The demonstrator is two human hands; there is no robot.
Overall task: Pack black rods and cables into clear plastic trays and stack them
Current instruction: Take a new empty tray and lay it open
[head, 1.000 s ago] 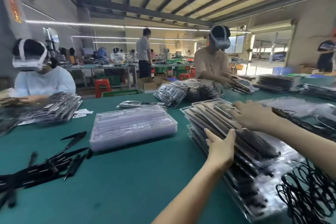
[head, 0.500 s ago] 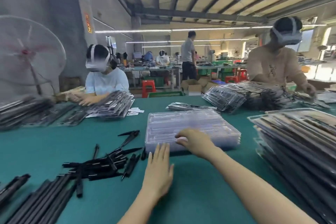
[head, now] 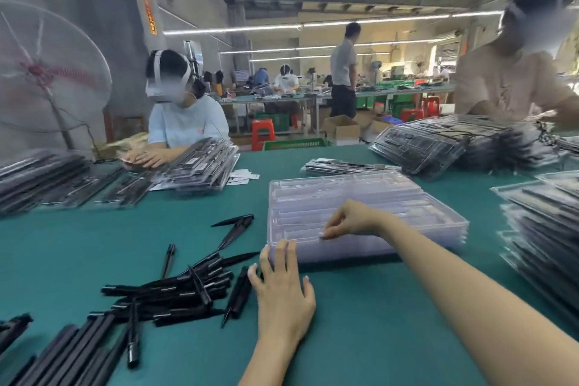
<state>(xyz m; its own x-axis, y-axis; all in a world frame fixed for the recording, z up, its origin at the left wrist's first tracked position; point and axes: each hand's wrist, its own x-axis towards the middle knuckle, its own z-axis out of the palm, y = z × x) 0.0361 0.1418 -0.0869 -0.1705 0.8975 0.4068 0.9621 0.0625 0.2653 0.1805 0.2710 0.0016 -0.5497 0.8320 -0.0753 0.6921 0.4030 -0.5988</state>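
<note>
A long workshop with strip lights and a beamed ceiling stretches behind a green worktop (head: 360, 316) where several people in headsets sit packing. At the middle of the worktop lies a stack of empty clear trays (head: 369, 197), its near edge turned toward the person so the top one can be peeled off. The right hand (head: 351, 219) reaches over that near edge with its fingers curled down, fingertips (head: 326, 233) pinching at the rim of the top tray, apparently to part it from the one beneath; how many layers it has caught cannot be told. The left hand (head: 282, 288) lies flat on the worktop at the stack's near left corner, fingers straight and spread, their tips pressed against the stack's side, most likely to stop it sliding while the other hand lifts. It holds nothing.

Just left of that hand sits a loose heap of black rods (head: 178, 291), within easy reach for filling, with more rods running to the near left corner. Along the right edge rises a pile of filled trays (head: 545, 229), where finished ones are evidently stacked. Cables cannot be made out clearly near the hands. A standing fan (head: 47, 72) is at the far left.
</note>
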